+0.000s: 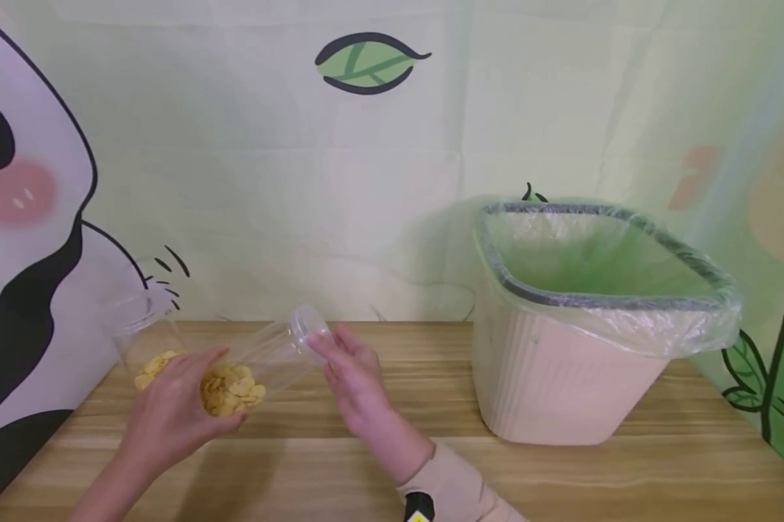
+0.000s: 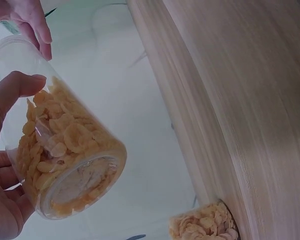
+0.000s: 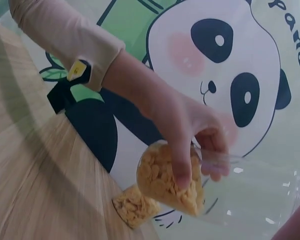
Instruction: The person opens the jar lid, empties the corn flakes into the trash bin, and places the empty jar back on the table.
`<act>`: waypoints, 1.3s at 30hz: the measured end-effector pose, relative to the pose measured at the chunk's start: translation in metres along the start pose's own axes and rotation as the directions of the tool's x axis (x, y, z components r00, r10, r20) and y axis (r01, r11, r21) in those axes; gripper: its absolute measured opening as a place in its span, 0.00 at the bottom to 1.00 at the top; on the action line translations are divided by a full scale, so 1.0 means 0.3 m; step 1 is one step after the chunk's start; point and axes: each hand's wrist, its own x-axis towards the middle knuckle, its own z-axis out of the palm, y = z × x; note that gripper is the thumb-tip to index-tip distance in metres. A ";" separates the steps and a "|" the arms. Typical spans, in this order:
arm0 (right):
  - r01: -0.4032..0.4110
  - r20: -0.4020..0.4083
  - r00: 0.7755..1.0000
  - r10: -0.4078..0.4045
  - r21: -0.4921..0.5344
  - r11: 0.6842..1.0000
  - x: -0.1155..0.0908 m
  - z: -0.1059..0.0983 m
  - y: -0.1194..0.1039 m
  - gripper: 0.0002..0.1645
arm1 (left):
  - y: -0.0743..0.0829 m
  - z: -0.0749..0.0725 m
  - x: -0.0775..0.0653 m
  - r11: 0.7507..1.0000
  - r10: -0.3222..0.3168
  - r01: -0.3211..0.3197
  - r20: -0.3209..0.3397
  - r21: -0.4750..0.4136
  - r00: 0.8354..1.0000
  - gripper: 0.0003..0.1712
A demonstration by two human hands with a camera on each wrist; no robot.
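Note:
My left hand (image 1: pixel 176 409) grips a clear plastic jar (image 2: pixel 97 132) by its lower part, thumb on one side and fingers on the other. Yellow corn flakes (image 1: pixel 230 390) fill the base end of this tilted jar, whose mouth end points up and to the right. At that end is my right hand (image 1: pixel 359 380), its extended fingers right at the jar's rim. In the left wrist view, the fingers of the right hand (image 2: pixel 36 27) show beyond the rim. A second clear jar (image 1: pixel 137 322) stands upright behind the left hand, with corn flakes in its bottom.
A pale ribbed trash bin (image 1: pixel 561 377) stands on the right of the wooden table (image 1: pixel 431 406), lined with a clear bag (image 1: pixel 698 326) under a grey rim. A cloth backdrop (image 1: pixel 267 181) with a printed panda and leaves hangs behind the table.

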 end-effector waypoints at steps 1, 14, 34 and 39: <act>0.001 -0.015 1.000 -0.001 -0.005 1.000 -0.002 0.007 -0.001 0.49 | 0.000 0.001 0.000 1.000 0.001 -0.001 -0.002 0.004 1.000 0.48; 0.039 -0.093 0.995 -0.044 -0.056 0.998 0.001 0.045 0.006 0.46 | 0.007 0.007 -0.007 1.000 0.012 -0.012 -0.012 0.008 1.000 0.48; 0.004 0.148 0.989 -0.010 0.040 0.999 0.038 -0.024 0.002 0.43 | -0.006 0.003 -0.012 1.000 0.007 -0.006 0.010 -0.029 1.000 0.48; -0.006 0.210 0.978 0.000 0.027 1.000 0.047 -0.044 -0.002 0.43 | -0.006 0.004 -0.015 0.999 0.012 -0.012 0.002 -0.032 1.000 0.47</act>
